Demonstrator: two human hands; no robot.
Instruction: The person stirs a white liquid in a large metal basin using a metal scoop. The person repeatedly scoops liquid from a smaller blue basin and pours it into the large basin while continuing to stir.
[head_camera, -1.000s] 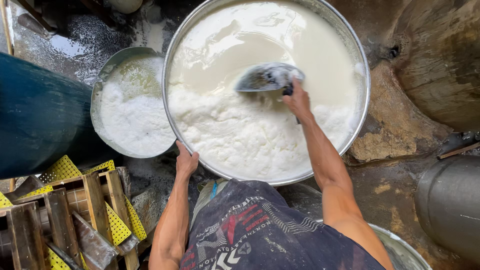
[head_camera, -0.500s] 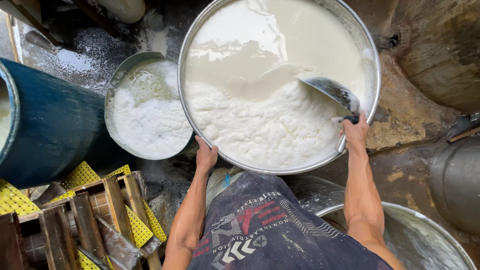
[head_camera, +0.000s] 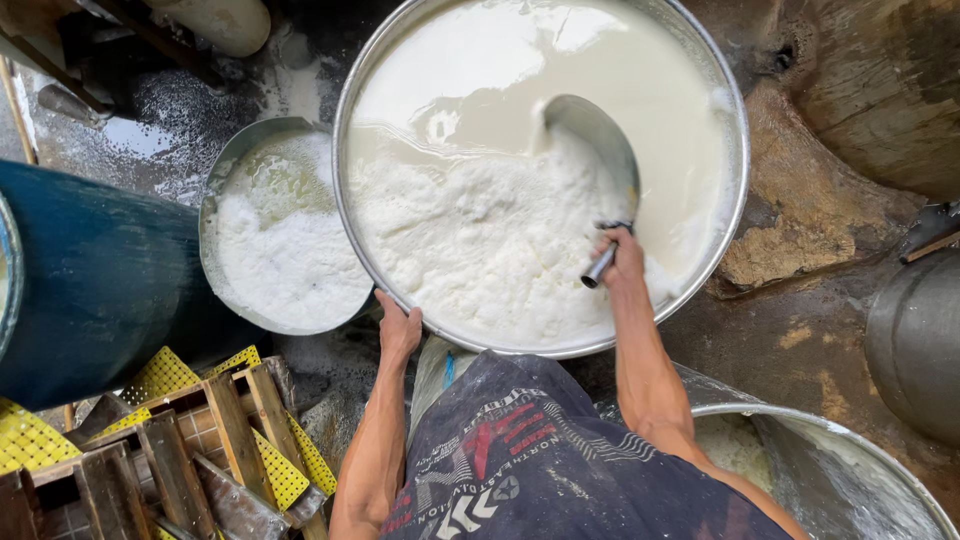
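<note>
wet, grimy floor (head_camera: 800, 330) all round you. the small basin (head_camera: 280, 240) on the left already holds white froth. your left hand (head_camera: 400, 330) grips the big basin (head_camera: 735, 120) rim; your right hand (head_camera: 622, 262) is closed on the scoop (head_camera: 600, 150) handle, bowl in the milky liquid. much froth (head_camera: 490, 240) is left, i'd judge.

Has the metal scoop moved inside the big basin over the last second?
Yes. The metal scoop, held in the right hand, went from mid-basin out to the right rim of the big basin, then back toward the middle, its bowl at the foam's edge.
</note>
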